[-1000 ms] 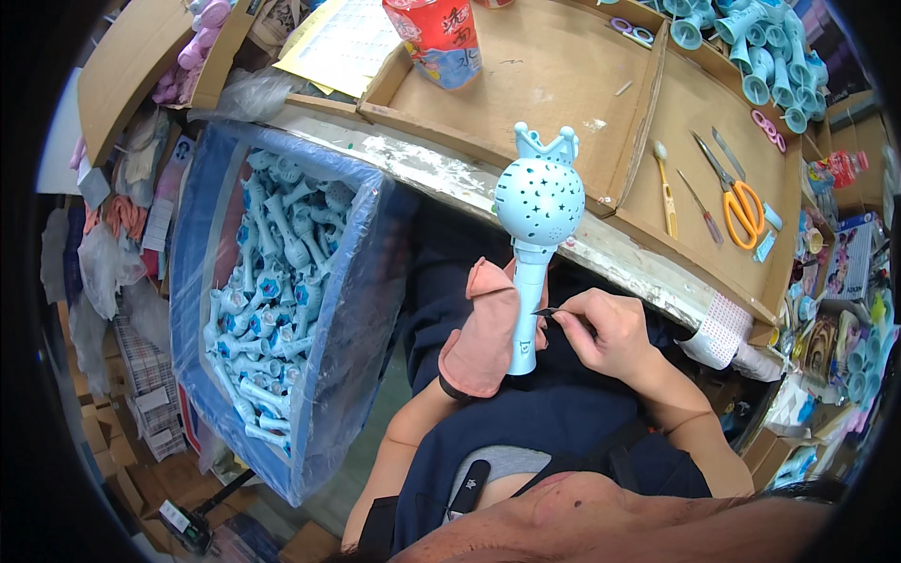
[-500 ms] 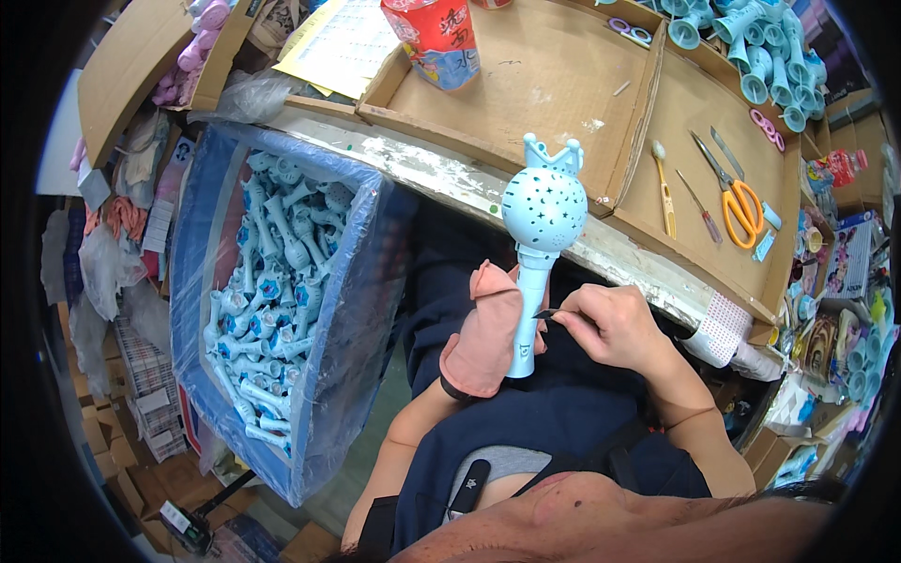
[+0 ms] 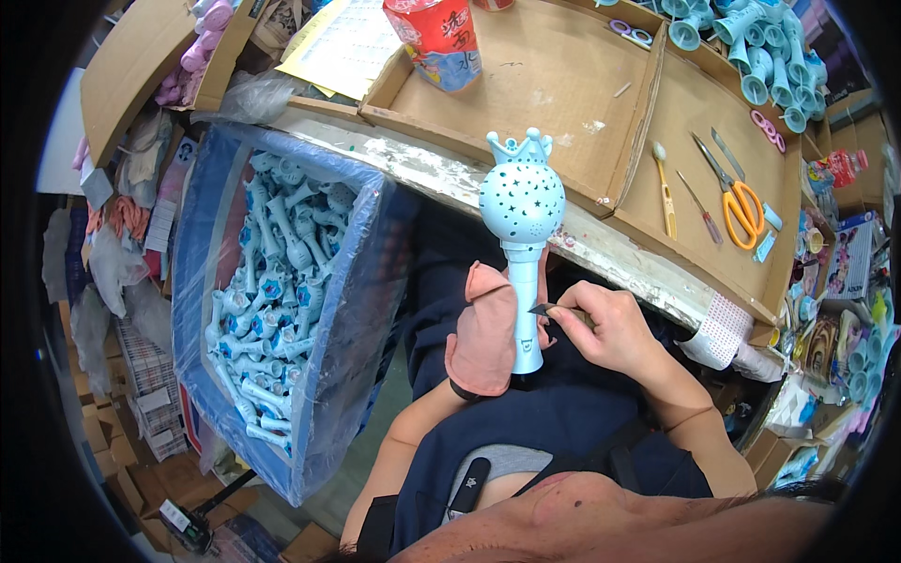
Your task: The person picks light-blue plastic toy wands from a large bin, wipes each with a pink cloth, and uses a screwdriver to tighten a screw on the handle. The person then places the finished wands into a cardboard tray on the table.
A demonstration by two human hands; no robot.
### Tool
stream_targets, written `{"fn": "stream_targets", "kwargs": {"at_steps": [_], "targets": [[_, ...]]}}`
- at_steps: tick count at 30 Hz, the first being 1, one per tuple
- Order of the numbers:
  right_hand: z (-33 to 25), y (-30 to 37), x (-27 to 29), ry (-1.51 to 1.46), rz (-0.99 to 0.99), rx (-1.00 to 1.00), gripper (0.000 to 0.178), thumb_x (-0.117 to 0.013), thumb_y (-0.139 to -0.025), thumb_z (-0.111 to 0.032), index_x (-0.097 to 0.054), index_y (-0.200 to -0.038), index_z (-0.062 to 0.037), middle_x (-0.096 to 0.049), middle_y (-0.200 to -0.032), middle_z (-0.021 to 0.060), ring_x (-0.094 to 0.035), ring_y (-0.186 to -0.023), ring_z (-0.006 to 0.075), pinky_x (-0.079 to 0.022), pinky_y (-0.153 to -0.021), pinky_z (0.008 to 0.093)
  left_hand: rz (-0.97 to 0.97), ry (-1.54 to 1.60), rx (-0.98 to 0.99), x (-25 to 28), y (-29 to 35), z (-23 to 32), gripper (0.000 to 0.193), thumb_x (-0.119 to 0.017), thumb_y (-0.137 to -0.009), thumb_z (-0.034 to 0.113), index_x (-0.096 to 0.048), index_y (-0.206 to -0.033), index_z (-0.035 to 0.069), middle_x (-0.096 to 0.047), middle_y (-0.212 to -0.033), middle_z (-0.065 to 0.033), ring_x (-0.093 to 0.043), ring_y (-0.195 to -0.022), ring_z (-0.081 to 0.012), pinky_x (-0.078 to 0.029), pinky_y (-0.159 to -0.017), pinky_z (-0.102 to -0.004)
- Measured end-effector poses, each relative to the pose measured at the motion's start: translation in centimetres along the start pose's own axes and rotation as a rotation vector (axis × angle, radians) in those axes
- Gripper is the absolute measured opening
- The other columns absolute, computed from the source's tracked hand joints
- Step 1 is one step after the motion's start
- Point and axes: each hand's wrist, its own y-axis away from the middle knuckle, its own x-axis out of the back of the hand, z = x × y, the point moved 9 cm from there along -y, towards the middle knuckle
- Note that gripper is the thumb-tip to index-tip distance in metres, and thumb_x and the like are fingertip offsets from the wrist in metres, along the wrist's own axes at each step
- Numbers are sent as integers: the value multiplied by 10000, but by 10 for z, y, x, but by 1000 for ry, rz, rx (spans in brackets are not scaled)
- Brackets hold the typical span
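A light blue plastic wand (image 3: 522, 206) with a crown and a round head pierced by star-shaped holes stands upright in front of me. My left hand (image 3: 481, 333), in a pink glove, is closed round its handle; part of the fingers is hidden behind the wand. Between the thumb and fingers of my bare right hand (image 3: 605, 327) is a small dark blade (image 3: 544, 309). Its tip points left and meets the right side of the handle, or nearly so; I cannot tell whether it touches.
Left of me, a blue plastic-lined bin (image 3: 328, 375) holds many similar blue pieces. On the bench are cardboard trays (image 3: 535, 113), a red cup (image 3: 441, 52), orange-handled scissors (image 3: 741, 211), a toothbrush (image 3: 664, 188) and a small screwdriver (image 3: 704, 211). More blue parts (image 3: 770, 47) lie at the far right.
The wand has shifted slightly left and turned about its length, its head now tilting a little left. The right hand has stayed nearly in place, with more of the blade showing.
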Motion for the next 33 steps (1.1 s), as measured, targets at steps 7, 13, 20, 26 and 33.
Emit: {"fn": "stream_targets", "kwargs": {"at_steps": [7, 13, 20, 26, 33], "targets": [[-2, -1, 1, 14, 5, -30, 137, -637, -877, -174, -607, -803, -62, -637, -706, 74, -633, -582, 261, -488, -505, 336, -47, -73, -41, 10, -6, -4, 322, -502, -968, 214, -433, -1271, 133, -460, -1356, -1, -547, -921, -9, -413, -576, -167], [-5, -5, 4, 34, -34, 15, 132, -651, -870, -184, -616, -816, -69, -640, -708, 77, -623, -570, 249, -483, -507, 328, -161, -428, -32, 4, -4, 0, 345, -503, -975, 259, -457, -1258, 67, -508, -1261, -42, -555, -749, -20, -410, -547, -156], [35, 13, 5, -537, -109, -383, 78, -644, -878, -105, -616, -866, -33, -606, -688, 63, -581, -562, 149, -456, -531, 262, -121, -89, -18, -14, -5, 14, 461, -555, -947, 266, -413, -1327, 49, -571, -952, -43, -512, -599, -48, -398, -499, -171], [29, 42, 75, 767, 521, 159, 116, -760, -731, -125, -670, -802, -103, -598, -1152, 100, -515, -1159, 329, -384, -992, 463, -199, -127, -135, -19, -16, 28, 658, -612, -879, 106, -258, -1432, 81, -559, -757, -58, -493, -512, -83, -439, -462, -192], [76, 72, 79, 1025, 653, -8, 190, -778, -733, -244, -689, -881, -163, -546, -1304, 96, -397, -1300, 322, -184, -1119, 477, 116, -673, -273, -17, -24, 37, 497, -585, -877, 11, -340, -1309, 12, -586, -818, -64, -565, -610, -94, -487, -482, -253]]}}
